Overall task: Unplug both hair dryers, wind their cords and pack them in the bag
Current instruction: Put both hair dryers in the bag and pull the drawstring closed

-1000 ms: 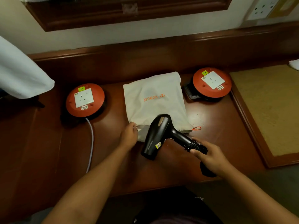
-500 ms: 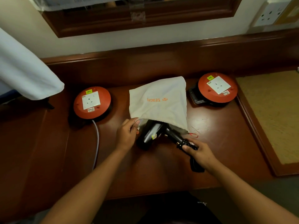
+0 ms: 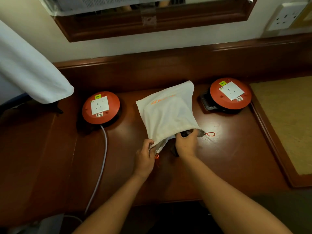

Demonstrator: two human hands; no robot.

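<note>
Dark reddish wood made up the desk [image 3: 228, 166], which ran against a pale wall under a wood-framed mirror [image 3: 152, 22]. At its middle lay the white cloth bag [image 3: 167, 114], its mouth turned toward the person and orange lettering across its far part. A hair dryer [image 3: 184, 133] was almost wholly inside it: only a dark bit showed at the opening, and another dark piece stuck out under the wrist, too shadowed to tell which part it was. The right hand [image 3: 185, 145] was at the mouth, fingers curled closed on that dark part and reaching just inside the cloth. The left hand [image 3: 146, 154] pinched the near left corner of the bag's rim, holding the mouth up and open; an orange drawstring end [image 3: 157, 157] hung at its fingers. A second loop of orange drawstring [image 3: 210, 134] lay on the wood just beyond the right corner of the mouth.

Left of the bag, apart from it, sat a round orange cable reel [image 3: 101, 108] with a white socket plate on top, and a pale cord [image 3: 101, 168] ran from its near edge down toward the desk's front. A matching reel [image 3: 230, 93] sat to the bag's right on a black base. Farther right a tan mat [image 3: 287, 124] filled a framed recess. White fabric [image 3: 28, 71] hung in from the left, and a white wall socket [image 3: 285, 16] showed at the upper right.
</note>
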